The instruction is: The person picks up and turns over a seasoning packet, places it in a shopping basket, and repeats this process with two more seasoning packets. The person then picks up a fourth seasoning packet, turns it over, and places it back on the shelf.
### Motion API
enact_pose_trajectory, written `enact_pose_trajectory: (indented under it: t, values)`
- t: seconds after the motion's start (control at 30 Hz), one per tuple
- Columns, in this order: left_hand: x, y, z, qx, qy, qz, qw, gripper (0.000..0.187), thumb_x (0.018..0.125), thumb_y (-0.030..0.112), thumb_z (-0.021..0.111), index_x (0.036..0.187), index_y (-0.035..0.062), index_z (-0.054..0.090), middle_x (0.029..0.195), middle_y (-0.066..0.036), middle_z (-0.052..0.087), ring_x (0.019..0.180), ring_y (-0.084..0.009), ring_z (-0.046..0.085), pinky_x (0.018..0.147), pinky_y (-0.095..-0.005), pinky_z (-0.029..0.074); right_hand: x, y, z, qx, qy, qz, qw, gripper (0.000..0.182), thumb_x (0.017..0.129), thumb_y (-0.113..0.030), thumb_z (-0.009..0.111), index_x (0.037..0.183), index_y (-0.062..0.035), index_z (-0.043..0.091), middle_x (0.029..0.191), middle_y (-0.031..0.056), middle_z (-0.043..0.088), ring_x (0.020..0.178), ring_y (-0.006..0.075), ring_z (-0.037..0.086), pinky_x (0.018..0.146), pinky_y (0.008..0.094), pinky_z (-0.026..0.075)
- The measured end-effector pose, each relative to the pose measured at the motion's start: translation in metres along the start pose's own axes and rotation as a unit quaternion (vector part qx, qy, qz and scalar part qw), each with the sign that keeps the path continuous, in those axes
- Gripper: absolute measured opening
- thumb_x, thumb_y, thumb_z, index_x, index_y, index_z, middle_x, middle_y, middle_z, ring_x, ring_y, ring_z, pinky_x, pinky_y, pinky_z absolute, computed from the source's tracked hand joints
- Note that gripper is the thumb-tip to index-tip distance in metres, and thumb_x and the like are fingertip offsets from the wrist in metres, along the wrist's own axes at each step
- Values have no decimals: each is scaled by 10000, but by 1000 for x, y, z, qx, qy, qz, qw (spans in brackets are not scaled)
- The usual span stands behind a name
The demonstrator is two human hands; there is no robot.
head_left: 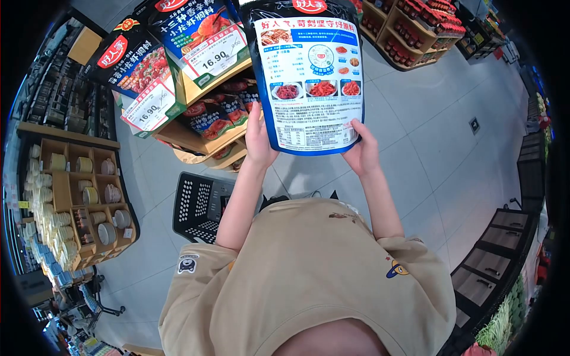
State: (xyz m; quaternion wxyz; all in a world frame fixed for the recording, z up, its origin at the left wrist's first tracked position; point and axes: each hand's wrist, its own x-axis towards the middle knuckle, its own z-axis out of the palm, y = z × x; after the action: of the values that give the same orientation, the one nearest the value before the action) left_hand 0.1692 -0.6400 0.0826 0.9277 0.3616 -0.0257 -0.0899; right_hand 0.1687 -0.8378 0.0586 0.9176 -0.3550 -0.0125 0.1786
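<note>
A large blue and black seasoning pouch (314, 89) is held up in front of me, its printed back with text and small food pictures facing me. My left hand (260, 139) grips its lower left edge, thumb on the front. At the lower right corner, my right hand (362, 151) holds it the same way. The fingers behind the pouch are hidden. Just left of it, a wooden display shelf (196, 89) carries similar pouches (222, 113), with two large pouch-shaped signs showing price tags (215, 54) of 16.90.
A black shopping basket (199, 204) is below my left forearm. Shelves of bowls and cups (89, 202) stand on the left. Another display of red jars (415, 35) is at the upper right. Dark cabinets (490, 261) line the lower right, and grey floor tiles (415, 130) lie between.
</note>
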Motion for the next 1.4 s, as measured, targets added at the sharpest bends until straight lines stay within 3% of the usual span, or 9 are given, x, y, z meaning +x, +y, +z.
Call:
enact_pose_trajectory:
  t: [0.27, 1.07, 1.37, 1.4]
  values:
    - [-1, 0, 0, -35, -38, 7, 999, 598, 892, 456, 205, 1244, -11, 330, 1217, -143, 441, 1099, -232, 451, 927, -334, 348, -5, -7, 12, 81, -2, -4, 997, 450, 871, -284, 333, 1227, -8, 339, 1224, 119, 429, 1122, 244, 422, 920, 392, 344]
    - [1, -3, -2, -4, 22, 18, 1000, 655, 866, 503, 242, 1242, -26, 324, 1225, -161, 426, 1095, -264, 448, 923, -359, 348, -2, -4, 10, 94, 13, -5, 995, 433, 869, -245, 334, 1215, 15, 343, 1219, 142, 430, 1128, 264, 416, 938, 407, 331]
    - [1, -3, -5, -5, 19, 23, 1000, 632, 872, 491, 237, 1248, -10, 321, 1221, -159, 430, 1091, -264, 454, 914, -364, 361, -2, -3, 10, 93, 0, -14, 996, 426, 870, -237, 334, 1215, 13, 342, 1219, 141, 428, 1129, 257, 415, 944, 406, 324]
    - [1, -3, -6, -17, 0, 19, 1000, 574, 892, 443, 220, 1248, 4, 320, 1218, -141, 435, 1096, -239, 450, 919, -351, 356, -2, -3, 10, 93, 0, -14, 996, 426, 870, -237, 334, 1215, 13, 342, 1219, 141, 428, 1129, 257, 415, 944, 406, 324]
